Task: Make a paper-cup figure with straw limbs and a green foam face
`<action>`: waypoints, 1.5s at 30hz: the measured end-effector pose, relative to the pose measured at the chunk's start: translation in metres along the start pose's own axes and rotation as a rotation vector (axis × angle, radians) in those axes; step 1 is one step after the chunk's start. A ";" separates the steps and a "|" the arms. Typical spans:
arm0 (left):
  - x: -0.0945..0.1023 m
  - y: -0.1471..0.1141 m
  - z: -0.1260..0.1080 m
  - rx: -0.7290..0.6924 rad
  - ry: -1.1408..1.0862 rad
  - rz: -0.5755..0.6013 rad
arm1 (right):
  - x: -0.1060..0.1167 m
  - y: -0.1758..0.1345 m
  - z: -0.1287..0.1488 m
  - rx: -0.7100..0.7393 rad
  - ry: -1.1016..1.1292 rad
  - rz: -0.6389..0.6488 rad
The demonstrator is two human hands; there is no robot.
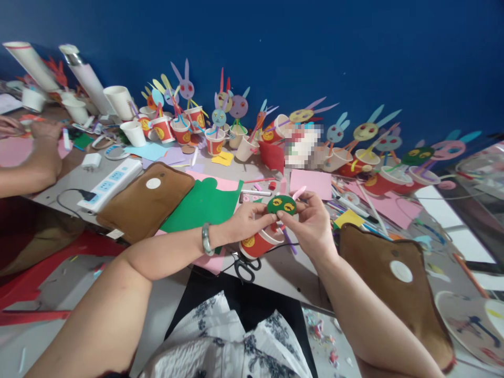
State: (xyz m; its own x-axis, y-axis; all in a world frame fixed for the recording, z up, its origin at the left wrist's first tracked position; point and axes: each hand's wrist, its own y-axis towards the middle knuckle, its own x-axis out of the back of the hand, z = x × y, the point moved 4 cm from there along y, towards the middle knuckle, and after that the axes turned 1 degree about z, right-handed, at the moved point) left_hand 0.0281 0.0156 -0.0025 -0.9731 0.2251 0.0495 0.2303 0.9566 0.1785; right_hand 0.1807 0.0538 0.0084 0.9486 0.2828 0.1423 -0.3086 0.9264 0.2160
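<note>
Between my two hands is a round green paper rabbit face (pixel 282 205) with yellow eyes and pink ears. Fingers of my left hand (pixel 252 219) pinch its left edge. My right hand (pixel 311 223) grips the right edge, thumb at the lower front. Just below the face stands a red paper cup (pixel 258 244) with a white rim, tilted a little. Black-handled scissors (pixel 247 268) lie in front of the cup, near the table edge. A large green paper sheet (pixel 205 207) lies to the left of my left hand.
Paper cups with rabbit figures (pixel 214 140) line the blue wall. A power strip (pixel 112 184) and brown padded pouch (pixel 147 199) lie left; another pouch (pixel 394 283) lies right. Pink paper (pixel 311 184) and pens lie behind my hands. Another person's arm (pixel 35 168) rests far left.
</note>
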 end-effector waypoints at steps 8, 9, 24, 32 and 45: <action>0.000 0.000 0.001 0.024 0.017 0.004 | -0.001 -0.003 0.001 -0.014 -0.033 -0.039; 0.000 0.000 0.001 0.026 0.011 0.006 | -0.001 -0.003 0.001 -0.014 -0.033 -0.042; 0.000 -0.001 0.003 0.053 -0.005 -0.020 | -0.002 -0.004 0.002 0.024 -0.044 -0.070; 0.000 0.000 0.005 0.075 -0.026 -0.015 | -0.001 -0.003 -0.002 0.027 -0.052 -0.075; -0.001 0.001 0.008 0.035 0.012 0.007 | 0.009 -0.001 -0.004 0.155 -0.155 -0.135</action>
State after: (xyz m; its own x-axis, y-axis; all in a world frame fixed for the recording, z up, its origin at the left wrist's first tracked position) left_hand 0.0289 0.0175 -0.0106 -0.9713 0.2294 0.0622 0.2362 0.9611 0.1434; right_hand 0.1898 0.0569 0.0059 0.9634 0.1062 0.2463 -0.1983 0.9005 0.3871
